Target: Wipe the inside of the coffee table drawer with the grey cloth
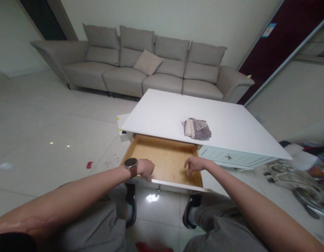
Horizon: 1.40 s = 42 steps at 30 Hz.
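Observation:
A drawer (165, 164) with a pale wooden inside is pulled out of the white coffee table (164, 112), its bare bottom showing. My left hand (146, 169), with a watch (131, 164) on the wrist, is at the drawer's front left. Its fingers droop loosely beside the front edge; whether they touch it I cannot tell. Over the right part of the drawer hangs my right hand (194, 164), fingers bent and apart, holding nothing. A small knob (159, 188) sits on the drawer front. On the tabletop lies a folded grey and beige cloth (197, 128).
Behind the table stands a long grey sofa (130, 78) with a beige cushion (148, 62). A closed drawer (230, 157) is at right. White boxes (123, 120) stand by the table's left end, a red scrap (89, 164) lies on the floor, and clutter (295, 178) is at far right.

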Motion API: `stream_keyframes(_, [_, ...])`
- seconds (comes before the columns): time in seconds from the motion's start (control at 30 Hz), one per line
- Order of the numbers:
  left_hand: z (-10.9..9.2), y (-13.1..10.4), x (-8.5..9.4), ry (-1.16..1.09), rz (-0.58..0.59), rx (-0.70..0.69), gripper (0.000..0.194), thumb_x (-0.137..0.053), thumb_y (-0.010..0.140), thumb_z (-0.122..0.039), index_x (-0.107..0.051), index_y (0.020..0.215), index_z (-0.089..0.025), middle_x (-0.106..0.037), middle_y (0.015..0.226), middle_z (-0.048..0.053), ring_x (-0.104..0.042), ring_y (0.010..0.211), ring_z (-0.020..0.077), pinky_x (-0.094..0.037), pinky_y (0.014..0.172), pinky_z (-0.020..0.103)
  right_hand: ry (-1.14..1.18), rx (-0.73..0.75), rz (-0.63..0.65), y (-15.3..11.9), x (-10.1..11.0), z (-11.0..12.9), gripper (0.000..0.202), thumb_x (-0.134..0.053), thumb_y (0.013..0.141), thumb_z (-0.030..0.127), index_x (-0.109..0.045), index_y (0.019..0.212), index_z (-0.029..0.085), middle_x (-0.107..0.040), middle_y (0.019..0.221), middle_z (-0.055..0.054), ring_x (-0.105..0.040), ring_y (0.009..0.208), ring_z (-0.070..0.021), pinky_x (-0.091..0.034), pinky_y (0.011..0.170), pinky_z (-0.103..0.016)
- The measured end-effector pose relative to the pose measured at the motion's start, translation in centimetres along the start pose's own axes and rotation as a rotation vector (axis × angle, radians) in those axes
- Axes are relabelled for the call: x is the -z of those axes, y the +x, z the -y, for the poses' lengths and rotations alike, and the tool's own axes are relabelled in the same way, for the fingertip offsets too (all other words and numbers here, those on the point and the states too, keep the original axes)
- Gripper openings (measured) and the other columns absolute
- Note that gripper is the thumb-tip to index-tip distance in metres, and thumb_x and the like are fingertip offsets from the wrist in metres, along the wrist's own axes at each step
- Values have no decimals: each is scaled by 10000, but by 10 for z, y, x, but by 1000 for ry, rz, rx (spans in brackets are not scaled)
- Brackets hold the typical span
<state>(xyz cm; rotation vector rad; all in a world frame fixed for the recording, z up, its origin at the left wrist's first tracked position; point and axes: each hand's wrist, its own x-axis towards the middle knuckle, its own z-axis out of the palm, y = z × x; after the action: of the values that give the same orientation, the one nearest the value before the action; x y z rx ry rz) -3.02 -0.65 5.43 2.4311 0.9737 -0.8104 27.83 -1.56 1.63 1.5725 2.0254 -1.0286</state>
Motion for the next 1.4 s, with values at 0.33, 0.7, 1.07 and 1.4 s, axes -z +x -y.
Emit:
stream_keyframes(0.33, [-10, -35, 43, -160, -287, -143, 438, -659, 836, -443, -747, 1201, -217, -770, 1023, 128, -689, 1006, 310, -475, 832, 347, -304, -214, -882, 35, 75, -46, 992, -811, 700, 403, -304, 1511, 139, -216, 1595, -255, -222, 1480, -377, -298, 1153, -477])
stream_keyframes(0.7, [10, -19, 40, -210, -197, -130, 490, -656, 834, -442, -708, 1272, -228, -779, 1036, 107, -690, 1031, 294, -468, 847, 334, -488, -247, -796, 48, 77, -22, 574, -749, 776, 373, -545, 1275, 178, -573, 1186, -170, -551, 1092, -311, -413, 924, -379])
stream_keyframes(1.07, [33, -17, 49, -324, -371, -87, 498, -625, 867, -390, -662, 1313, -173, -757, 1130, 117, -684, 1074, 302, -476, 928, 361, -156, -89, -879, 0, 73, 16, 396, -535, 812, 147, -650, 1181, 232, -702, 1171, -79, -620, 1034, -258, -445, 872, -319])
stream_keyframes(1.4, [35, 1, 58, -1345, -590, -310, 1027, -860, 676, -431, -375, 1529, -128, -481, 1507, 227, -502, 1356, 318, -394, 1130, 430, 1001, 288, -778, -72, 76, 63, 523, -746, 678, 358, -664, 1160, 172, -741, 1141, -99, -677, 1031, -283, -491, 976, -428])
